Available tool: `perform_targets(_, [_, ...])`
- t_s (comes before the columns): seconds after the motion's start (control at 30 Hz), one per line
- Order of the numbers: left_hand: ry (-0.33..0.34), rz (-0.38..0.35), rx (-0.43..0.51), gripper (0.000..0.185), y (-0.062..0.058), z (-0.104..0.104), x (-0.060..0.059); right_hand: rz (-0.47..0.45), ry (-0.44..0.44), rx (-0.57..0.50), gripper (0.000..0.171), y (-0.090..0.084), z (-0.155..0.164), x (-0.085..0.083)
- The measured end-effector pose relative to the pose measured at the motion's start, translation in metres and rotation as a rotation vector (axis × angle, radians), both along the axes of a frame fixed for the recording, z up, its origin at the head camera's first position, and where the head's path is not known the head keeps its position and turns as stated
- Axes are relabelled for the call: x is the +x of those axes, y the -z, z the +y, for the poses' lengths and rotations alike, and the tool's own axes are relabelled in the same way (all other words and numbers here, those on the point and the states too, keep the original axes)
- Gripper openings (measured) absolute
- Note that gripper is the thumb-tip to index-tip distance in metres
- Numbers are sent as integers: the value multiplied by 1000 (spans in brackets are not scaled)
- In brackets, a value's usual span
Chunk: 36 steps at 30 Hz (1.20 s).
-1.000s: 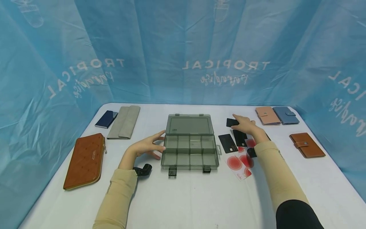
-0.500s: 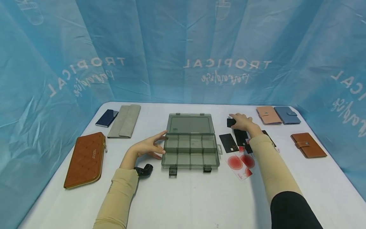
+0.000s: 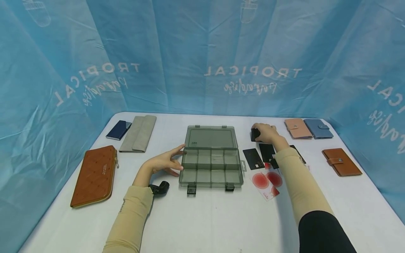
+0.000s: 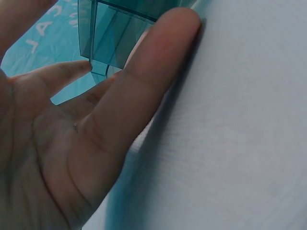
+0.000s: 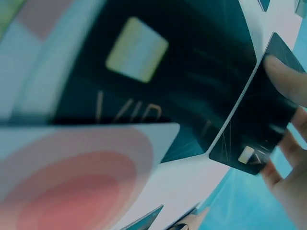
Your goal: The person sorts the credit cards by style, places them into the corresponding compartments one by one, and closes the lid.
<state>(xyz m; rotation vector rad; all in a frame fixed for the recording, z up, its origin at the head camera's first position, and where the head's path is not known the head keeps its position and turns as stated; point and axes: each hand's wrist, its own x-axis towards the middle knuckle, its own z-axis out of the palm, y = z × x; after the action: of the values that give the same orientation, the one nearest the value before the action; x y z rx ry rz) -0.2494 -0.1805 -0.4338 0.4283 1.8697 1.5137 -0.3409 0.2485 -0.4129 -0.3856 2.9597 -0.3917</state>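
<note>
at the far left of the white table [image 3: 202, 221] we see a brown quilted zip wallet [image 3: 94, 175], and behind it a navy card case [image 3: 117, 130] beside a grey folded wallet [image 3: 138, 134]. moving in, our left hand [image 3: 164, 162] lies with fingers straight and spread, holding nothing, the fingertips against the left wall of the smoky clear organizer box [image 3: 211, 165]; the left wrist view shows one fingertip [image 4: 84, 67] meeting a corner of the box [image 4: 110, 28], most of which is cut off there. a small black object [image 3: 159, 187] sits just by that wrist, too partly hidden to name. the box stands open, lid back, its compartments holding nothing we can make out.

right of the box lie black cards [image 3: 253, 158] and white cards with red circles [image 3: 265, 182], partly covered by our right forearm. our right hand [image 3: 265, 133] is curled round a black card [image 3: 255, 134] at the far end of that spread, lifted at an angle; the right wrist view, blurred, shows fingers [image 5: 288, 86] pinching its [image 5: 256, 129] edge. farther right are a pink wallet [image 3: 296, 128], a blue wallet [image 3: 317, 128] and a tan snap wallet [image 3: 341, 161].
</note>
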Motion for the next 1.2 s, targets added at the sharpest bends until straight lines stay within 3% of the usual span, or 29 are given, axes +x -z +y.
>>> perform_targets(0.13, [-5,-3,-8,103,0,0,0,33,-3,-162,26,-2,0,0])
perform_targets(0.23, [-3,-2,-7,103,0,1,0,38,7,-277,22,-7,-1,1])
perform_targets(0.7, [-7,-10,9,101,1,0,-1,-66,214,-696,36,-39,-32,20])
perform_targets(0.87, [-6,-9,2,102,0,0,0,-104,251,-858,51,-50,-51,29])
perform_targets(1.0, [-6,-6,-1,102,0,0,0,-143,221,-888,59,-55,-66,36])
perform_targets(1.2, [-11,-13,-8,103,2,0,-1,-220,149,-880,57,-58,-84,47])
